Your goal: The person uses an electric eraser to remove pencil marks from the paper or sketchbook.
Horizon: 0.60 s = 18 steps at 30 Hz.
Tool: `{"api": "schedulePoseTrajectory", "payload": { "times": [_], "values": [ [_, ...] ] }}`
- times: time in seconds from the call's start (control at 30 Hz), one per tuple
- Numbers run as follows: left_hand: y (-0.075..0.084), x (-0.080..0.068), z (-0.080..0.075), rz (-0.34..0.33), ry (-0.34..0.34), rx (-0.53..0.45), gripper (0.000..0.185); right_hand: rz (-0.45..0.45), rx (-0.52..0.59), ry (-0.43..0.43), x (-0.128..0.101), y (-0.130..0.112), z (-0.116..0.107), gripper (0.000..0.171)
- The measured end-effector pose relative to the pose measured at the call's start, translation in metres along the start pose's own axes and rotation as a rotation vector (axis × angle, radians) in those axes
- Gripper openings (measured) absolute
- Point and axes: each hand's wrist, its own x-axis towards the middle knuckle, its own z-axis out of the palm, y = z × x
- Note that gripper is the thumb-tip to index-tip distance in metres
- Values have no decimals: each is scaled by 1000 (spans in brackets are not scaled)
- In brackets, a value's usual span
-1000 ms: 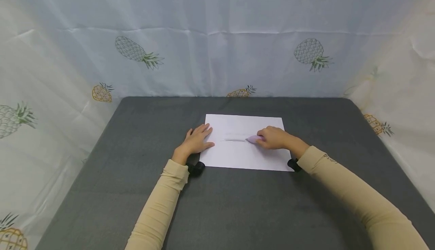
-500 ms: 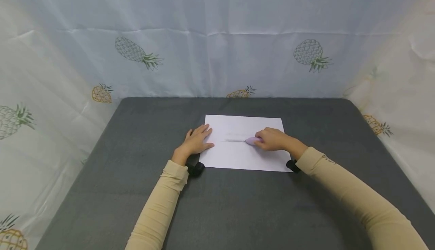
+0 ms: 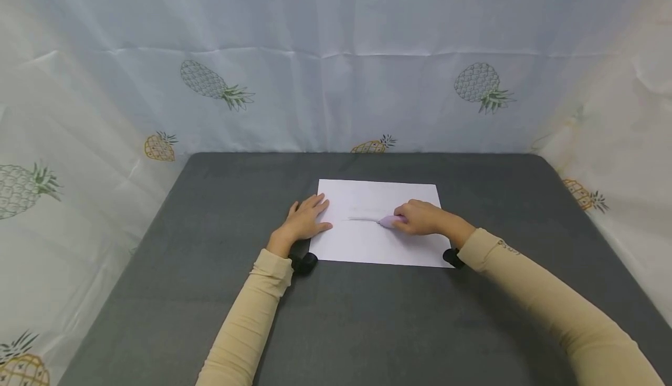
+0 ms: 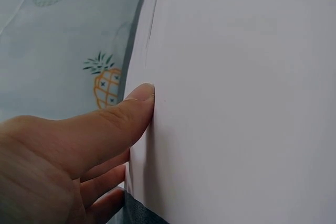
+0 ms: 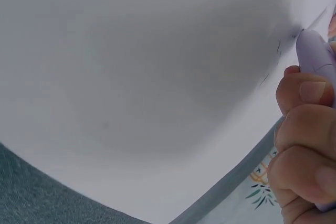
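Observation:
A sheet of white paper [image 3: 378, 249] lies on the dark table. My left hand [image 3: 304, 221] rests on its left edge with fingers spread, the thumb [image 4: 134, 106] flat on the sheet in the left wrist view. My right hand [image 3: 424, 218] grips a purple pen-shaped tool [image 3: 389, 221] with a tapered nose and a tiny dark tip. Fingers [image 5: 303, 129] curl round its body in the right wrist view, and its tip is right at the paper. A thin, roughly straight line [image 3: 361, 219] runs leftward from the tip, slit-like in the left wrist view.
The grey tabletop [image 3: 367, 327] extends around the paper. Behind it and at both sides hangs a pale curtain [image 3: 325, 18] with pineapple prints. A black camera [image 3: 304, 263] on the left wrist and another [image 3: 452, 257] on the right sit near the paper's front corners.
The right hand and the purple tool have shifted slightly left and toward me over the paper. The line looks narrower than a second ago. The left hand has stayed in place.

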Motion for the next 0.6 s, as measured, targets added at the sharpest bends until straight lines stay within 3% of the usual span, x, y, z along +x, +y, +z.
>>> {"api": "schedulePoseTrajectory", "payload": {
  "times": [0.6],
  "values": [
    [0,0,-1,-3,-4,-1,67,36,-36,-22,1,-1,-4,26]
  ]
}}
